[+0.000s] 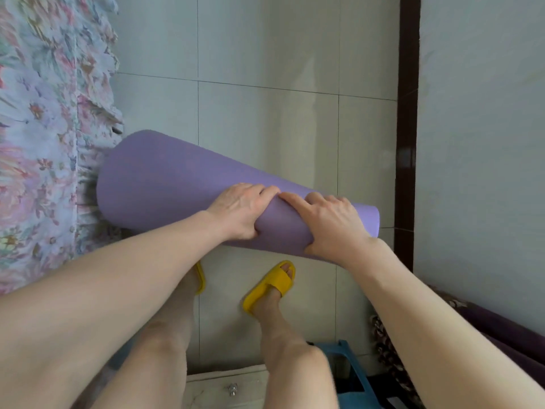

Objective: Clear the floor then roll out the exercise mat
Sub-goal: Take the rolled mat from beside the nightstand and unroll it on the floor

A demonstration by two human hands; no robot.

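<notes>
Purple foam exercise mat (165, 184), matte, fine-grained, rolled into a loose cone, held crosswise above pale glossy floor tiles (265, 119). My left hand (240, 209) and right hand (331, 224) wrap its near-right end. Floor ahead looks clear; unrolling not started. Floral bedspread (44, 128) left.

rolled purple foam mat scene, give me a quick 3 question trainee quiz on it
1. True or false: the rolled purple foam exercise mat is already spread flat on the grey tiled floor.
2. Which hands grip the mat? A) left only B) right only C) both
3. Fill in: the person wears ____ slippers.

Key: 1 false, it is still rolled. 2 C, left hand and right hand hold it side by side. 3 yellow.
</notes>
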